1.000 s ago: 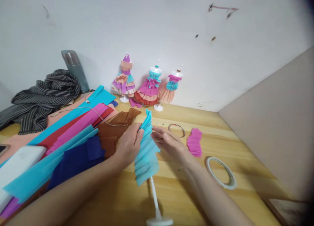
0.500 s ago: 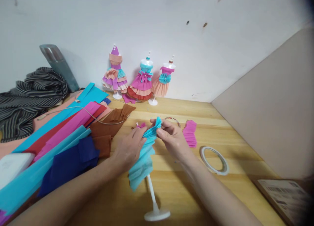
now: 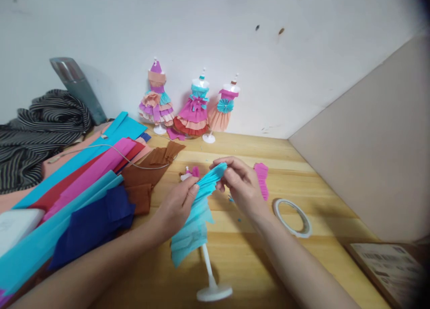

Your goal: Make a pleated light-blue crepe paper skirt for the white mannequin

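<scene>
A pleated light-blue paper skirt (image 3: 196, 215) wraps a small mannequin on a white stand (image 3: 212, 285) that leans toward me over the wooden table (image 3: 235, 251). My left hand (image 3: 174, 206) grips the skirt at its left side, fingers closed on the pleats. My right hand (image 3: 240, 186) pinches the skirt's upper end, fingers pressed together. The mannequin's pink top (image 3: 191, 171) peeks out just beyond my left fingers.
Three finished paper dresses (image 3: 191, 109) stand against the wall. Crepe paper sheets (image 3: 80, 183) in several colours lie at left, with a striped cloth (image 3: 36, 130) and grey flask (image 3: 79, 87) behind. A pink pleated piece (image 3: 262, 177) and tape ring (image 3: 292, 217) lie at right. A board (image 3: 366, 148) walls the right side.
The skirt's upper end has been folded down from upright toward the mannequin's waist. My right hand has closed onto it, and both hands sit slightly lower and closer together.
</scene>
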Available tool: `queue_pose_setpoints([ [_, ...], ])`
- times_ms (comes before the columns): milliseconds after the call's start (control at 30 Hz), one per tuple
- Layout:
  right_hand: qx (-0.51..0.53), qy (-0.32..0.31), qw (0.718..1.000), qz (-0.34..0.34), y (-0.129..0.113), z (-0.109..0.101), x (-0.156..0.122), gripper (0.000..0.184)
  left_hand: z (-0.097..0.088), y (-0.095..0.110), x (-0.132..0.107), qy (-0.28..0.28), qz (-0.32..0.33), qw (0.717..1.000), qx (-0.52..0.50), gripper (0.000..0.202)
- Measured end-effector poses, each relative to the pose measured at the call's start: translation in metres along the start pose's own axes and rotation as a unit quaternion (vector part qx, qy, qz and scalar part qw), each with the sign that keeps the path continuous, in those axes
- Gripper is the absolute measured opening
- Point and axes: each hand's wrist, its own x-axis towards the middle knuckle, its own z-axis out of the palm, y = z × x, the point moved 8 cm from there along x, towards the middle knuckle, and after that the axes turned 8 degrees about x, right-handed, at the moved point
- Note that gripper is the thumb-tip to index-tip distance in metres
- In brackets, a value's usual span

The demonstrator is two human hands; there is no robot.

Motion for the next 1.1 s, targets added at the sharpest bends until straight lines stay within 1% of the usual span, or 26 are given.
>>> queue_pose_setpoints([
  [67,-0.003,0.004,1.000,0.014,0.002,0.001,0.001,0.021,0.000,0.000,0.000,0.002,0.001,1.000,0.001,0.032],
  [167,-0.004,0.022,1.000,0.014,0.000,0.000,0.001,0.022,0.001,0.003,0.000,-0.008,0.017,1.000,-0.005,0.034],
  [233,0.033,0.036,0.999,0.016,0.000,-0.002,0.001,0.024,0.000,0.003,0.000,0.002,0.017,1.000,-0.008,0.034],
  [333,0.085,0.046,0.995,0.034,0.004,-0.004,0.001,0.031,-0.004,-0.001,-0.001,0.031,-0.003,0.999,-0.005,0.034],
  [400,0.080,0.020,0.994,0.069,0.012,0.003,-0.001,0.036,-0.007,-0.004,-0.001,0.046,-0.015,0.999,-0.006,0.034],
  [533,0.008,-0.044,0.990,0.131,0.032,0.023,-0.008,0.038,-0.013,-0.009,-0.002,0.090,-0.039,0.995,-0.008,0.034],
  [600,-0.003,-0.050,0.987,0.154,0.041,0.029,-0.013,0.040,-0.018,-0.013,-0.003,0.121,-0.056,0.991,-0.010,0.034],
  [667,-0.004,-0.045,0.985,0.165,0.048,0.030,-0.016,0.041,-0.019,-0.015,-0.004,0.134,-0.065,0.989,-0.017,0.034],
  [800,-0.002,-0.045,0.985,0.165,0.050,0.032,-0.018,0.041,-0.017,-0.017,-0.005,0.132,-0.072,0.988,-0.033,0.037],
  [867,0.003,-0.062,0.983,0.172,0.050,0.035,-0.019,0.041,-0.018,-0.018,-0.006,0.136,-0.079,0.987,-0.036,0.037],
  [933,-0.001,-0.074,0.983,0.165,0.046,0.038,-0.019,0.041,-0.018,-0.018,-0.006,0.141,-0.078,0.986,-0.031,0.035],
  [1000,-0.018,-0.066,0.989,0.133,0.037,0.036,-0.015,0.041,-0.018,-0.014,-0.007,0.135,-0.057,0.989,-0.016,0.033],
  [1100,-0.034,-0.032,0.995,0.083,0.021,0.028,-0.009,0.043,-0.011,-0.006,-0.007,0.101,-0.005,0.995,0.013,0.031],
])
